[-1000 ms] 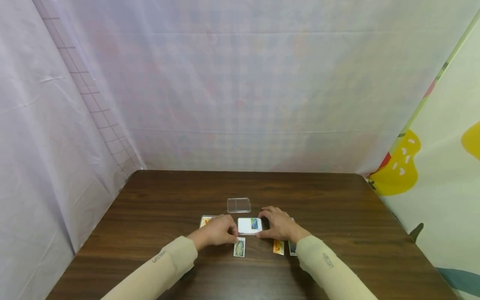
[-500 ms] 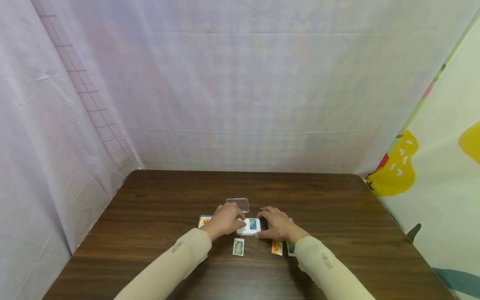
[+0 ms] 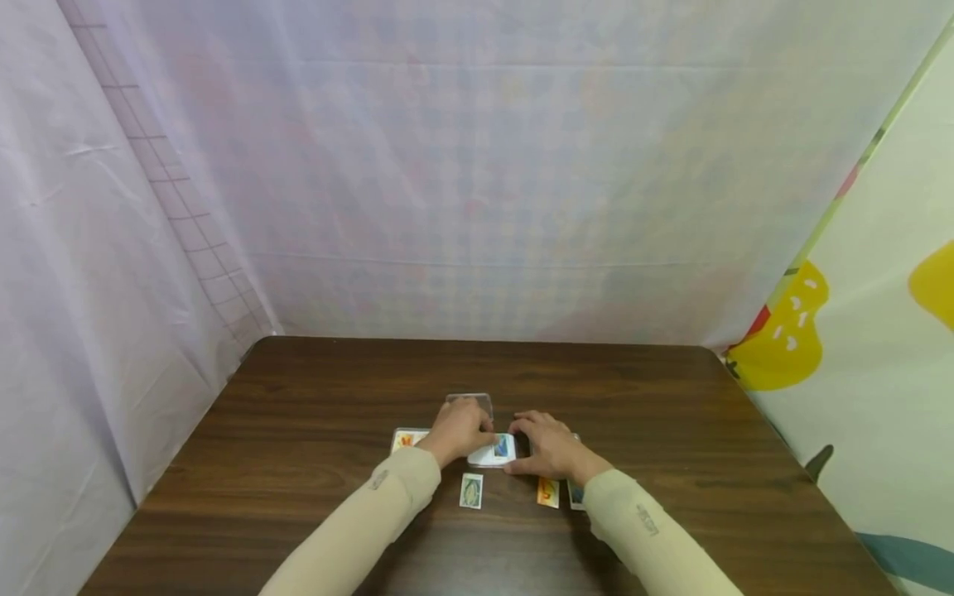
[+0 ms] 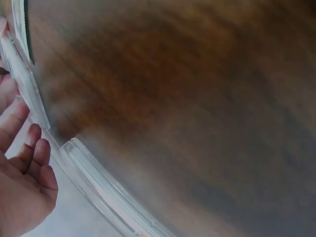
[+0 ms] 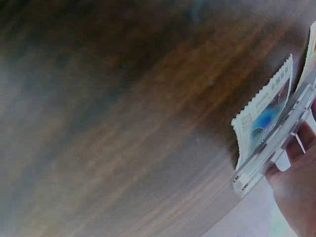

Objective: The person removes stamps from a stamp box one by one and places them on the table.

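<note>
My left hand (image 3: 460, 426) reaches over the table and its fingers (image 4: 22, 148) close on the near edge of a clear plastic lid (image 3: 469, 401); the lid edge (image 4: 27, 86) runs past my fingertips in the left wrist view. My right hand (image 3: 547, 451) grips the right end of a white-backed clear case (image 3: 488, 454) lying on the table. A blue stamp (image 3: 502, 446) sits in that case, and its toothed edge shows on the stamp (image 5: 264, 121) up close. My hands hide parts of both the lid and the case.
Loose stamps lie on the dark wooden table (image 3: 671, 430): a green stamp (image 3: 470, 491), an orange stamp (image 3: 547, 492), and a bluish stamp (image 3: 575, 496) by my right sleeve. An orange-printed card (image 3: 406, 439) lies left of my left hand. Pale cloth walls surround the table.
My left hand left the case's left side and moved forward and right onto the clear lid. My right hand and the case stayed in place.
</note>
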{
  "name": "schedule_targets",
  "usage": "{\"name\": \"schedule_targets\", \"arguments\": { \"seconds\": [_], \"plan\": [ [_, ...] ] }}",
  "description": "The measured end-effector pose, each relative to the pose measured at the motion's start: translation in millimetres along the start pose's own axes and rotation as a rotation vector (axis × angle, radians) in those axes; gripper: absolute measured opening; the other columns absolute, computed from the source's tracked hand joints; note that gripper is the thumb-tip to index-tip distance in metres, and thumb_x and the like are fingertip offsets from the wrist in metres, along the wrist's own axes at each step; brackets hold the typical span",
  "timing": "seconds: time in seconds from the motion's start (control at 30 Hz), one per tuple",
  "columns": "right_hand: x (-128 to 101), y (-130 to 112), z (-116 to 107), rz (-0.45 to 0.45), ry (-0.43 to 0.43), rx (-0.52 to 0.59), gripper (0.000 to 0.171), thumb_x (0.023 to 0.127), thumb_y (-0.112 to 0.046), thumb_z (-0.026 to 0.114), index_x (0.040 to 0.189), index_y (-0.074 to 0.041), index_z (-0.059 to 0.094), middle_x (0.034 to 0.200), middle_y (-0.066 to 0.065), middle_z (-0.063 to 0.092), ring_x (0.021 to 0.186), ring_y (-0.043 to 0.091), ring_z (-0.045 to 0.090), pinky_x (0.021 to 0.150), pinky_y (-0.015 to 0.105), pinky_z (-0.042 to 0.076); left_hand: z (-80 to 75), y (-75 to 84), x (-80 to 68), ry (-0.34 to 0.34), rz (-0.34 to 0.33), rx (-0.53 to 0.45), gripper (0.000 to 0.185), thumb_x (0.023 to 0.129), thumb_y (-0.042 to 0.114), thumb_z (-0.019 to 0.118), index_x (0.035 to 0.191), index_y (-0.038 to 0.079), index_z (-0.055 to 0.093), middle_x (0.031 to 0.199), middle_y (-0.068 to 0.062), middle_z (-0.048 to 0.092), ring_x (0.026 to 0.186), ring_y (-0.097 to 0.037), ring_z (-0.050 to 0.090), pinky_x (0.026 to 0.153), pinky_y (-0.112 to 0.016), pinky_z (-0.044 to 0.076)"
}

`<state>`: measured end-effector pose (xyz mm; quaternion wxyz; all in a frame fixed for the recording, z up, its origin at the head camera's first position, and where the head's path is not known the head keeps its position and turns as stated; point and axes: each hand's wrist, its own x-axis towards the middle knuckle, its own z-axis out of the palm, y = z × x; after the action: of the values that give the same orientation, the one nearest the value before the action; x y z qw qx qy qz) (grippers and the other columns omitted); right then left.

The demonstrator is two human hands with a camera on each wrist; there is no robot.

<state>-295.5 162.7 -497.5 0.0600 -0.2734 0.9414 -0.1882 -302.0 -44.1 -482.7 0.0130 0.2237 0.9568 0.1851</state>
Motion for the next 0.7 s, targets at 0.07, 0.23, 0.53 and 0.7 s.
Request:
{"name": "schedule_targets", "arguments": {
  "seconds": [0.07,0.23,0.53,0.7],
  "plan": [
    [0,0,0,0.000,0.004,0.000,0.057,0.079,-0.053,0.078,0.119,-0.015,0.062,0.144,0.019,0.047,0.133,0.042,0.040,0.104,0.065,0.030,0.8,-0.2,0.4,0.001,0.004,0.002,0.016,0.088,0.034,0.074,0.088,0.018,0.078,0.091,0.005,0.066,0.099,-0.020,0.057,0.090,-0.043,0.041],
    [-1,-1,-1,0.001,0.001,0.003,0.058,0.080,-0.053,0.077,0.120,-0.015,0.062,0.144,0.019,0.047,0.133,0.042,0.040,0.104,0.065,0.030,2.1,0.5,0.4,0.025,0.011,0.013,0.012,0.088,0.031,0.075,0.083,0.020,0.077,0.090,0.004,0.065,0.099,-0.020,0.057,0.090,-0.044,0.041],
    [-2,-1,0,0.000,0.002,0.002,0.064,0.079,-0.053,0.077,0.124,-0.010,0.061,0.144,0.019,0.047,0.133,0.041,0.041,0.104,0.064,0.031,-4.3,-1.7,-1.2,0.047,0.054,-0.169,0.008,0.088,0.017,0.073,0.081,0.015,0.074,0.087,0.003,0.065,0.088,-0.017,0.059,0.086,-0.044,0.045],
    [-1,-2,-1,0.005,0.006,-0.010,0.060,0.079,-0.054,0.078,0.122,-0.014,0.062,0.144,0.018,0.048,0.133,0.040,0.041,0.104,0.063,0.031,-18.3,-7.0,-8.3,0.011,0.061,-0.381,0.006,0.089,0.010,0.070,0.087,0.006,0.073,0.088,0.000,0.069,0.078,-0.012,0.057,0.073,-0.032,0.048]
  ]
}}
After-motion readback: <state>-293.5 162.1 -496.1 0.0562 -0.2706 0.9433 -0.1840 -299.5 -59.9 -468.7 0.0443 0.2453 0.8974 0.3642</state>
